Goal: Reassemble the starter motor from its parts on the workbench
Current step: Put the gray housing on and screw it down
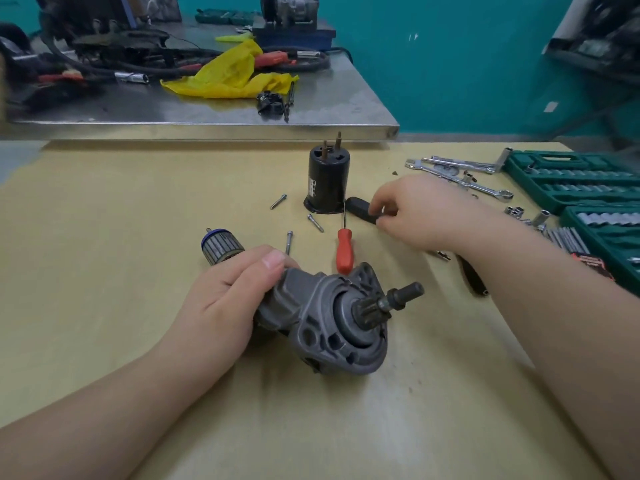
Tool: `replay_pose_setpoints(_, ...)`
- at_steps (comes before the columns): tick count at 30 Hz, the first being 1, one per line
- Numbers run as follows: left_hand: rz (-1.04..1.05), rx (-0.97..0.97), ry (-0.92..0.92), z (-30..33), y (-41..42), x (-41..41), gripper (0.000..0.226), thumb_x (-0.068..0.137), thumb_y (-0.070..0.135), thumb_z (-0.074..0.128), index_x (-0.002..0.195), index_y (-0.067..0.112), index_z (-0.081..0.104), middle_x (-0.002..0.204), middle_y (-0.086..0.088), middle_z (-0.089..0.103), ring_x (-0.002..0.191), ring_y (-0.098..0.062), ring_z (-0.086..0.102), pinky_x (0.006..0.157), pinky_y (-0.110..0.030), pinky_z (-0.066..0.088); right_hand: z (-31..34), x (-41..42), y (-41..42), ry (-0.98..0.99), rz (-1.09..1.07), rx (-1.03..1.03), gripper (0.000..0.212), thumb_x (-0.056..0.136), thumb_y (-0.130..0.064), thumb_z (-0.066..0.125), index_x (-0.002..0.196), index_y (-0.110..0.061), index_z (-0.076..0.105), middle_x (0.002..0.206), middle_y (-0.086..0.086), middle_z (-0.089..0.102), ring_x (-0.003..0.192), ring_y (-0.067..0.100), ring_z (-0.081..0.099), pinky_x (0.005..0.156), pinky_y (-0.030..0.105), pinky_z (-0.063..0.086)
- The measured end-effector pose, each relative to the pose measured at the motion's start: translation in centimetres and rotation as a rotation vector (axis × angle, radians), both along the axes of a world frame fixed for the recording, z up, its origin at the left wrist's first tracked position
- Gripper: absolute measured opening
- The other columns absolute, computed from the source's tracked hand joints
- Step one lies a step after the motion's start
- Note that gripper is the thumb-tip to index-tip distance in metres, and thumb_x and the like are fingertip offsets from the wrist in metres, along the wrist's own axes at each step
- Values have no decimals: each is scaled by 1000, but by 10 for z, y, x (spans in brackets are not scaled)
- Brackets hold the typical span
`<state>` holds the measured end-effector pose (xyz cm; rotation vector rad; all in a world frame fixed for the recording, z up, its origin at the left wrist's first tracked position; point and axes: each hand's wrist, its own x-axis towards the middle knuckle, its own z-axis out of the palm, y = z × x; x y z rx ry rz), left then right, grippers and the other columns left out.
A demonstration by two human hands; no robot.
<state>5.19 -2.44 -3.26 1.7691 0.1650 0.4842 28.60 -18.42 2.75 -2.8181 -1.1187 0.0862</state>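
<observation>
Left hand (225, 299) grips starter housing (325, 323) at centre frame on desk (104, 209), pinion shaft pointing right; right hand (415, 213), nearer, pinches small black part (360, 208) beside upright black solenoid (327, 181), above and right of housing; three bolts (315, 223) between

Workshop: socket sets (588, 181), wrenches (460, 171), steel bench (311, 109).

The black solenoid (326, 183) bears a small label, its print too small to read.
</observation>
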Motion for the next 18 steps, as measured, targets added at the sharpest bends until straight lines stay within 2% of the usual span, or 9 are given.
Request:
replay_pose_setpoints(3,15,-6,18,-2,1,0,53,95,56,46,98,13,76,91,-19,70,88,-41,64,73,-43,50,-8,15,-2,-35,-52,-19,18,98,-31,66,115,-36,71,111,-4,68,98,21,65,85,41,62)
replay_pose_setpoints(7,16,-13,20,0,1,0,52,97,56,46,99,14,77,91,-18,71,88,-41,64,71,-42,50,-12,31,-10,30,-70,-131,32,90,-23,75,120,-29,64,100,-5,65,90,17,63,61,28,48)
replay_pose_setpoints(12,22,-11,21,0,0,0,51,97,56,47,100,15,77,91,-16,71,87,-38,64,68,-31,49,-12,38,-18,67,-67,-259,56,85,-14,78,135,-25,56,100,-3,64,90,18,64,73,35,58)
replay_pose_setpoints(16,24,-13,25,0,0,0,51,97,57,46,98,16,77,91,-17,72,87,-41,64,67,-39,49,-13,39,-17,160,-85,-140,58,85,-11,76,138,-28,57,99,-1,71,76,17,73,59,31,59)
replay_pose_setpoints(18,22,-13,28,0,0,0,51,98,57,46,99,16,77,91,-17,72,87,-41,64,66,-36,49,-13,40,-17,140,-81,-114,59,87,-10,75,140,-27,56,100,-1,71,78,16,72,57,28,55)
